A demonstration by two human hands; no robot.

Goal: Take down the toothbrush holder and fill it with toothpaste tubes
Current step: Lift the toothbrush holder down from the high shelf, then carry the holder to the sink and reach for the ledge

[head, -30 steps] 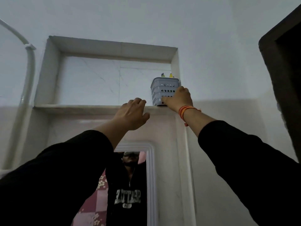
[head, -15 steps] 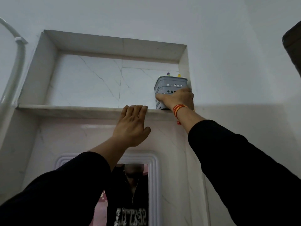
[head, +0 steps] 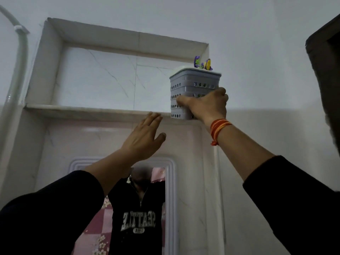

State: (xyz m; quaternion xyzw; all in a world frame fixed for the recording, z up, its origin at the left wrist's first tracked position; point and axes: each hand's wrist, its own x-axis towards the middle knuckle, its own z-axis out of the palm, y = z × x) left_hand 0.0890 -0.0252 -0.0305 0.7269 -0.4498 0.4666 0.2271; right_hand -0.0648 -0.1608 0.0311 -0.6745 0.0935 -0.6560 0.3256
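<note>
A grey perforated toothbrush holder (head: 195,83) is at the right end of a high marble wall niche, its base level with the ledge (head: 82,112). Colourful brush heads (head: 203,63) poke out of its top. My right hand (head: 207,105), with orange threads on the wrist, is shut around the holder's lower half. My left hand (head: 145,138) is open with fingers together, palm toward the wall just below the ledge, a little left of the holder. No toothpaste tubes are in view.
A mirror with a white ribbed frame (head: 171,199) hangs below the niche and reflects a person in a black sweatshirt. A white pipe (head: 17,70) runs up the left wall. A dark door frame (head: 323,70) stands at the right edge.
My right hand has closed around the holder and drawn it out from the niche's corner toward me. My left hand has come off the ledge and opened flat below it.
</note>
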